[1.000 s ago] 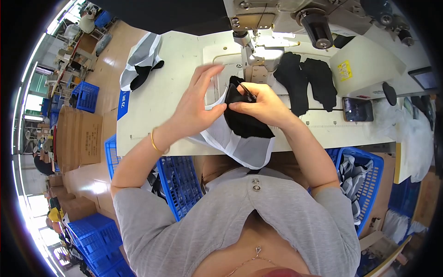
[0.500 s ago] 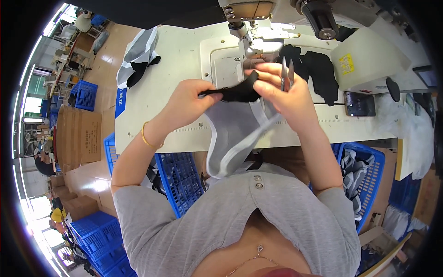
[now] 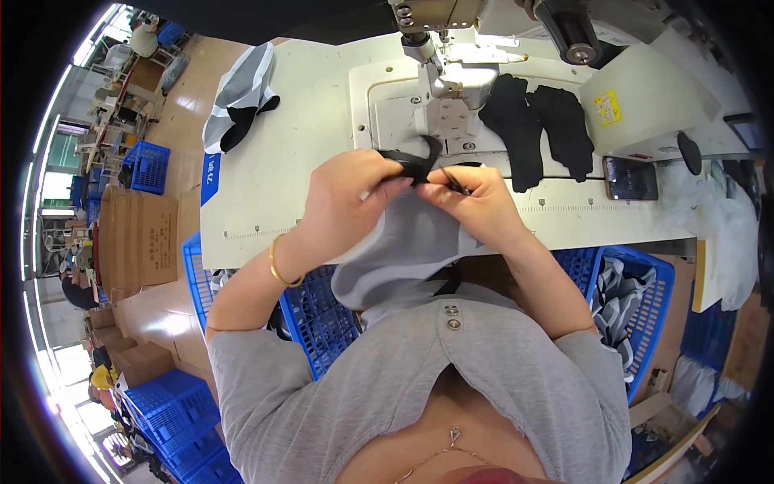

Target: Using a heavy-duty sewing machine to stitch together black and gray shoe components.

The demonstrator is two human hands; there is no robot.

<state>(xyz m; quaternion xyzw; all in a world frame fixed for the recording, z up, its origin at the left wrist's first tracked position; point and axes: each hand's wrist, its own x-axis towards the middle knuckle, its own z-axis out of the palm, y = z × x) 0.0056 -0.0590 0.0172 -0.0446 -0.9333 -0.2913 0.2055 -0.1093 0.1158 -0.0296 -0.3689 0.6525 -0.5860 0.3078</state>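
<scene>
Between my hands, in front of the sewing machine, is a grey fabric piece with a black band along its far edge. My left hand is closed on the band's left part, thumb and fingers pinching it. My right hand pinches the band close beside it. Dark blades of small scissors show at the right fingers; their handles are hidden in that hand. The lower part of the grey piece hangs over the table's front edge toward my lap.
The sewing machine's needle area lies just beyond my hands. Black fabric pieces and a phone lie to the right. Another grey and black piece rests at the far left. Blue baskets with fabric stand below the table.
Both hands have come closer together, the right one moving left and down. The black band is now bunched between them, and the scissor blades no longer point up.
</scene>
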